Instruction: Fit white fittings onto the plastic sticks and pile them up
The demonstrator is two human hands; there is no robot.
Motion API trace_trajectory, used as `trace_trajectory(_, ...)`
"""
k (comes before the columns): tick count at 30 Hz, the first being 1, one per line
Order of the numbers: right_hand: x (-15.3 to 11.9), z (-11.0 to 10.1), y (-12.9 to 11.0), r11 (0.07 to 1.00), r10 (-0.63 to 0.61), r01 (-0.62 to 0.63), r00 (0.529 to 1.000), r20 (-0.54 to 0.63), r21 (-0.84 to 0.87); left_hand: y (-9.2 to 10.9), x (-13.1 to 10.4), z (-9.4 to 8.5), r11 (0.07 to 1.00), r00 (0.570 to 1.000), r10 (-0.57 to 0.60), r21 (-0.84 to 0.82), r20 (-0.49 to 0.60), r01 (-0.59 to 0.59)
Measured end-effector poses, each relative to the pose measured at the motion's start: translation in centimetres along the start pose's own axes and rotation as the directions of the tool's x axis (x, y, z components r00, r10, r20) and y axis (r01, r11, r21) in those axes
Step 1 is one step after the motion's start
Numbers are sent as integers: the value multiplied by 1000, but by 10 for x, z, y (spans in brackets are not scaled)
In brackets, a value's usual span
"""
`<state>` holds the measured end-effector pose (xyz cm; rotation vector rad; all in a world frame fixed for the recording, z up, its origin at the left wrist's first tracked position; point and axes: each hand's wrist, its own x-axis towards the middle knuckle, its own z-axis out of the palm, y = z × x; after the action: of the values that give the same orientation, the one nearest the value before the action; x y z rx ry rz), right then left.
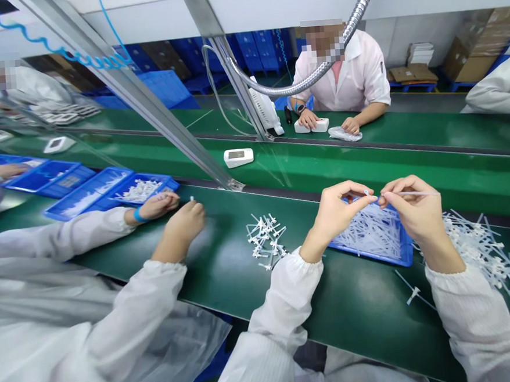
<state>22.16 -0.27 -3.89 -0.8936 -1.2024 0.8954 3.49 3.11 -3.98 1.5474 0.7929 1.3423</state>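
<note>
My left hand [335, 210] is closed in a pinch on a small white connector [366, 192], mostly hidden by the fingers. Fingertips of my right hand [422, 214] pinch a thin translucent tube [419, 193] that sticks out to the right. Both hands nearly touch above a blue tray [406, 256] full of loose thin tubes [371, 232]. Right of my right wrist lies a heap of white connectors with tubes on them [481, 251]. One such connector with tubes [415, 293] lies apart in front of the tray. A smaller pile of white pieces [267, 236] is left of my left wrist.
At left, a co-worker's hands [183, 225] work near blue trays [84, 194] of white parts. Across the green conveyor [306, 170], another person handles white devices. A white device [238, 157] sits on the conveyor. A metal post [180, 126] and flexible hose [291, 88] cross above.
</note>
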Motion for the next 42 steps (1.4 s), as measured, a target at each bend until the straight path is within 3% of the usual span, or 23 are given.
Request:
trace_trajectory(8, 3, 1, -1, 1000, 15, -14, 998, -60, 12, -2, 1, -1, 995, 989, 40, -98, 140, -26)
trace_trajectory(12, 1, 0, -2, 999, 17, -15, 998, -53, 47, -3, 2, -2, 993, 993, 96, -81, 71, -90)
trace_trajectory(16, -1, 4, 0, 996, 35, -31, 998, -56, 78, -5, 1, 0, 991, 997, 77, -111, -2, -76)
trace_trajectory(28, 1, 19, 2, 965, 35, -21, 998, -50, 261, -8, 2, 7, 956, 957, 291, -19, -4, -291)
trace_trajectory(34, -3, 19, 7, 976, -15, 32, 997, -77, 214, -9, 1, 5, 918, 921, 390, 80, 1, -389)
trace_trajectory(39, -8, 18, 11, 992, -105, 113, 985, -134, 49, -8, 1, 3, 857, 873, 486, 170, 40, -486)
trace_trajectory(42, -8, 18, 12, 993, -117, 116, 983, -144, -14, -7, 0, 2, 853, 874, 483, 194, 58, -485)
